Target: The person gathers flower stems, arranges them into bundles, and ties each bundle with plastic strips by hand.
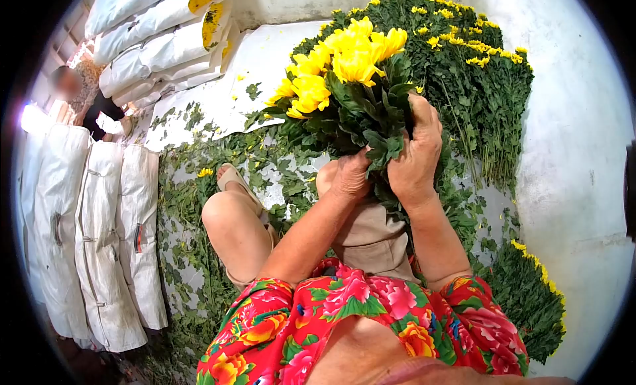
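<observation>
A bunch of yellow chrysanthemums (358,57) is held up in front of me, flower heads tilted to the upper left. My left hand (351,176) is closed around the stems under the leaves, its fingers mostly hidden behind the foliage. On the bunch's right side, my right hand (416,153) grips the leafy stems, with fingers bent and the thumb side against the leaves. The lower stems hang between my forearms, partly hidden by the hands.
Piled chrysanthemums (464,87) stand at the back right, with another stack (530,299) at the lower right. Fallen leaves (192,252) litter the floor. White wrapped bundles (99,239) lie at the left, more bundles (165,54) behind. Another person (89,87) is at the far left.
</observation>
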Tool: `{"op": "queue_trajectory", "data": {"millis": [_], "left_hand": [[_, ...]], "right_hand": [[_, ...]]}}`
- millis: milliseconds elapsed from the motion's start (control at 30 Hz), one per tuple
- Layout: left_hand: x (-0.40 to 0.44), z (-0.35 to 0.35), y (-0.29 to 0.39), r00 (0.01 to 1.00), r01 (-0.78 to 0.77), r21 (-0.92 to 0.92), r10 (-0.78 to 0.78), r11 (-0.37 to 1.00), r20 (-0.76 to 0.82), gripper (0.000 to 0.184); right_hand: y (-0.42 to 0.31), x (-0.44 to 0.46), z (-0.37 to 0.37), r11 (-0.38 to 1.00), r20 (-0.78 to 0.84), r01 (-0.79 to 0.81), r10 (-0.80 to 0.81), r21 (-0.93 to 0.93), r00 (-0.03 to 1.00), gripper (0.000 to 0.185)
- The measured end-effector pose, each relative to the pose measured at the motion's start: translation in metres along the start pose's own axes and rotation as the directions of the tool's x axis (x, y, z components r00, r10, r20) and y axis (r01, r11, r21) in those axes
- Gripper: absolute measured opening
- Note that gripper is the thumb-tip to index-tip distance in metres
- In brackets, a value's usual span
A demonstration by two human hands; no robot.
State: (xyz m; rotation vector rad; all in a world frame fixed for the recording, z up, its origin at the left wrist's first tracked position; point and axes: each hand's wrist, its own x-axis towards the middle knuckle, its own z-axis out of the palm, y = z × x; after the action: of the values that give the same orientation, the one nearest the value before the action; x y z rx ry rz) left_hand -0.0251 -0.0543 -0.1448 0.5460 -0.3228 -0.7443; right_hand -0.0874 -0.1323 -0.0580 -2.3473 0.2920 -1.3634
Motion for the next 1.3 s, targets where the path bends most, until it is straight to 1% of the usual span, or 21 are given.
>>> {"op": "queue_trajectory", "data": {"millis": [133, 200, 233, 267, 333, 433, 467, 567, 667, 733, 767, 800, 867, 933, 967, 1000, 1033, 1100, 1167, 1233, 1300], "left_hand": [[-0.001, -0.007, 0.008, 1.0, 0.015, 0.056, -0.016, 0.998, 0.009, 0.052], [0.0, -0.007, 0.013, 1.0, 0.002, 0.09, -0.003, 0.996, 0.01, 0.05], [-0.001, -0.006, 0.015, 1.0, -0.009, 0.106, 0.008, 0.994, 0.01, 0.049], [-0.001, -0.002, 0.019, 1.0, -0.028, 0.118, 0.026, 0.993, 0.01, 0.048], [0.0, 0.007, 0.032, 0.997, -0.072, 0.163, 0.07, 0.984, 0.015, 0.046], [0.011, 0.035, 0.069, 0.979, -0.206, 0.308, 0.197, 0.929, 0.06, 0.044], [0.018, 0.049, 0.088, 0.959, -0.283, 0.38, 0.264, 0.881, 0.103, 0.043], [0.026, 0.098, 0.157, 0.856, -0.515, 0.554, 0.432, 0.655, 0.285, 0.04], [0.02, 0.154, 0.228, 0.674, -0.716, 0.649, 0.501, 0.259, 0.543, 0.038], [0.007, 0.178, 0.254, 0.576, -0.763, 0.646, 0.421, -0.031, 0.701, 0.036], [0.002, 0.181, 0.257, 0.558, -0.76, 0.629, 0.334, -0.163, 0.76, 0.035], [-0.01, 0.188, 0.252, 0.619, -0.653, 0.681, 0.283, -0.331, 0.732, 0.041], [-0.037, 0.179, 0.213, 0.828, -0.298, 0.642, 0.143, -0.707, 0.542, 0.052], [-0.052, 0.148, 0.167, 0.936, -0.142, 0.472, 0.037, -0.87, 0.35, 0.064], [-0.052, 0.109, 0.142, 0.886, -0.214, 0.394, -0.007, -0.894, 0.463, 0.077], [-0.062, 0.088, 0.119, 0.92, -0.203, 0.319, -0.069, -0.926, 0.387, 0.075], [-0.066, 0.058, 0.095, 0.862, -0.265, 0.376, -0.044, -0.888, 0.504, 0.035], [-0.073, 0.021, 0.052, 0.892, -0.234, 0.481, 0.01, -0.845, 0.452, 0.034], [-0.07, 0.003, 0.02, 0.839, -0.17, 0.423, 0.094, -0.89, 0.536, 0.03], [-0.07, 0.009, 0.016, 0.828, -0.141, 0.445, 0.14, -0.884, 0.543, 0.033], [-0.065, 0.005, 0.02, 0.851, -0.103, 0.469, 0.167, -0.877, 0.498, 0.034]], "right_hand": [[-0.006, 0.001, 0.004, 0.994, 0.02, -0.085, 0.084, 0.063, 0.996, 0.044], [-0.018, 0.01, 0.0, 0.934, 0.065, -0.163, 0.15, 0.319, 0.987, 0.048], [-0.015, 0.011, -0.001, 0.933, 0.063, -0.157, 0.144, 0.323, 0.987, 0.048], [-0.01, 0.015, -0.003, 0.983, 0.101, -0.031, 0.012, 0.182, 0.995, 0.041], [-0.007, 0.024, -0.003, 0.993, 0.152, 0.106, -0.112, 0.047, 0.982, 0.033], [-0.028, 0.062, -0.008, 0.914, -0.039, 0.217, -0.217, 0.344, 0.975, 0.038], [-0.035, 0.076, -0.01, 0.866, -0.105, 0.267, -0.246, 0.422, 0.964, 0.04], [-0.063, 0.115, -0.021, 0.846, -0.016, 0.138, -0.151, 0.516, 0.988, 0.038], [-0.049, 0.121, -0.014, 0.822, 0.06, 0.038, -0.087, 0.569, 0.994, 0.038], [-0.027, 0.108, 0.0, 0.823, 0.131, -0.034, -0.049, 0.566, 0.99, 0.038], [-0.014, 0.094, 0.008, 0.831, 0.176, -0.071, -0.033, 0.551, 0.984, 0.038], [0.001, 0.076, 0.016, 0.844, 0.222, -0.102, -0.02, 0.526, 0.975, 0.038], [0.033, 0.028, 0.031, 0.875, 0.325, -0.155, -0.004, 0.459, 0.946, 0.039], [0.064, -0.029, 0.041, 0.905, 0.428, -0.185, 0.004, 0.382, 0.904, 0.039], [0.077, -0.058, 0.043, 0.918, 0.476, -0.194, 0.006, 0.347, 0.88, 0.039], [0.088, -0.086, 0.043, 0.93, 0.515, -0.189, -0.001, 0.316, 0.857, 0.039], [0.098, -0.112, 0.039, 0.941, 0.548, -0.179, -0.009, 0.288, 0.836, 0.039], [0.117, -0.156, 0.026, 0.96, 0.592, -0.115, -0.062, 0.256, 0.803, 0.039], [0.131, -0.181, 0.01, 0.96, 0.575, 0.027, -0.189, 0.278, 0.796, 0.04], [0.123, -0.186, -0.013, 0.957, 0.582, 0.121, -0.258, 0.263, 0.771, 0.04], [0.026, -0.129, -0.071, 0.992, 0.851, -0.093, 0.123, -0.087, 0.51, 0.046]]}}
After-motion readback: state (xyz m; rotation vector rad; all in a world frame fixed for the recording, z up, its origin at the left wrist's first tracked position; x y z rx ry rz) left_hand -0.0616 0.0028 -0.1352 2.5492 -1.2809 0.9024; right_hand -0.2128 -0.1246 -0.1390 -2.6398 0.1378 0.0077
